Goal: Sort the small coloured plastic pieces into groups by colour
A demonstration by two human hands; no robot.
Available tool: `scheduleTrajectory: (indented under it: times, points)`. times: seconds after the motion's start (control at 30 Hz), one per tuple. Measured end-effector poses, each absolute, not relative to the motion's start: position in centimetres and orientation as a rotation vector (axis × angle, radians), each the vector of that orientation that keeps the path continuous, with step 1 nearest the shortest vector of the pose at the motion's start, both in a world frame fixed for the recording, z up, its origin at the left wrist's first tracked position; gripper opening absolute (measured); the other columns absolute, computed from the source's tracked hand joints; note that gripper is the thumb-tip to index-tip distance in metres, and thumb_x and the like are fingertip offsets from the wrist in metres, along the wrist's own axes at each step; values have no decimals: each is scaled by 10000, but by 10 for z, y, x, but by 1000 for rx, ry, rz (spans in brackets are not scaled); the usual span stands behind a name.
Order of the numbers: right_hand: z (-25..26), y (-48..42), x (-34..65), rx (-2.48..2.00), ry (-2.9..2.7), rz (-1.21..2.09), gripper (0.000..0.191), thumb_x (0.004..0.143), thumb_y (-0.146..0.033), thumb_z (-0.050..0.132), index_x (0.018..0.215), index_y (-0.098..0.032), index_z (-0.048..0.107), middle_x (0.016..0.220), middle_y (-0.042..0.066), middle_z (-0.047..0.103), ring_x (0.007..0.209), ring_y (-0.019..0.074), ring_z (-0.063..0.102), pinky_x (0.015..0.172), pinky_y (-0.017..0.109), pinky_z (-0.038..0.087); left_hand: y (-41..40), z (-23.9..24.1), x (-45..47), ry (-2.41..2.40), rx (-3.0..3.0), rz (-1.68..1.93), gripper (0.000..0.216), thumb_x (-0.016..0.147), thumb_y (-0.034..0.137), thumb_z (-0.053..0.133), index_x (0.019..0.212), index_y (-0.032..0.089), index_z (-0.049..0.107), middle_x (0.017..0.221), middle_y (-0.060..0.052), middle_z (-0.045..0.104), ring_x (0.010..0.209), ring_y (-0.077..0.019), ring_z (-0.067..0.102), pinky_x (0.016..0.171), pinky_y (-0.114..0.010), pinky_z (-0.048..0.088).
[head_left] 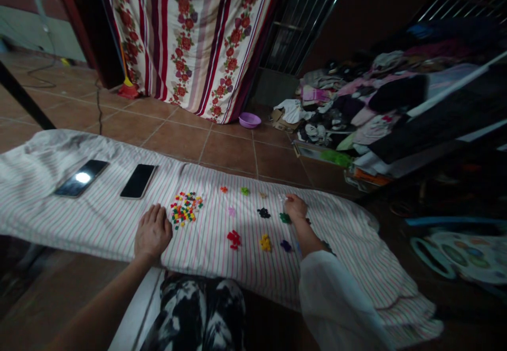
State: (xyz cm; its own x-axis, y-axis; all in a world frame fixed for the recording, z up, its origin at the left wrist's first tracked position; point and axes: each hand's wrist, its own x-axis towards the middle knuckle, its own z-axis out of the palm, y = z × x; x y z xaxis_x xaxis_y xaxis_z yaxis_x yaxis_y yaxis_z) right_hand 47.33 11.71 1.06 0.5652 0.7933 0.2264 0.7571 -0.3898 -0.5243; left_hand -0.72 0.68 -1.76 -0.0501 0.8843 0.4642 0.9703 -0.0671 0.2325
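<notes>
Pile (184, 212) is lying beside my flat, loose left hand (153, 229); right of it, my right hand (296, 207) is touching pale pieces (282, 198), pinch unclear.

A spread cloth (214, 219) is lying before you.
Two phones (138, 183) are lying beyond and left of your left hand (152, 233); a pile of pieces (185, 211) is sitting just right of it, clusters (263, 213) farther right, your right hand (296, 207) resting at their back row. Behind, a basin (250, 121) is standing on the floor (227, 150) beside a curtain (202, 39).
</notes>
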Motion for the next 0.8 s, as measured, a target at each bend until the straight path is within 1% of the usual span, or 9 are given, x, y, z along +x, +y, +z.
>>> scheduleTrajectory:
  times: [0.13,0.3,0.43,0.57,0.7,0.8]
  points:
    - [12,113,473,-2205,-1251,85,305,680,-138,457,822,-193,721,796,80,710,787,222,643,783,332,479,7,-18,-8,-2020,-2041,-772,424,833,272,401,1199,126,559,1263,-171,593,1265,-305,476,1060,-470,357]
    - [17,101,465,-2177,-1314,61,355,736,-167,424,936,-152,718,877,108,713,847,219,639,834,319,467,7,-16,-7,-2048,-2051,-757,426,844,274,384,1170,78,576,1277,-214,572,1267,-323,467,1064,-478,350]
    - [20,92,447,-2113,-1380,70,361,747,-197,431,975,-152,708,941,114,713,880,222,630,853,327,463,6,-14,-6,-2076,-2034,-733,425,852,269,376,1163,73,588,1286,-201,572,1265,-315,471,1063,-460,353]
    - [23,90,413,-1928,-1498,164,338,767,-241,437,962,-166,702,983,104,706,898,210,626,863,326,466,6,-12,-5,-2092,-2055,-719,435,858,262,371,1176,57,586,1303,-211,559,1277,-321,456,1069,-466,344]
    - [27,90,364,-1717,-1643,279,309,766,-234,452,921,-167,710,949,102,702,893,204,625,849,324,477,6,-13,-5,-2115,-2041,-717,437,864,263,370,1189,61,582,1309,-202,557,1283,-313,454,1081,-457,332]
    - [28,91,326,-1584,-1760,359,287,784,-228,464,919,-191,715,938,79,697,880,194,622,835,322,482,7,-14,-5,-2117,-2028,-699,443,870,265,362,1201,65,578,1311,-189,560,1285,-306,454,1082,-449,333]
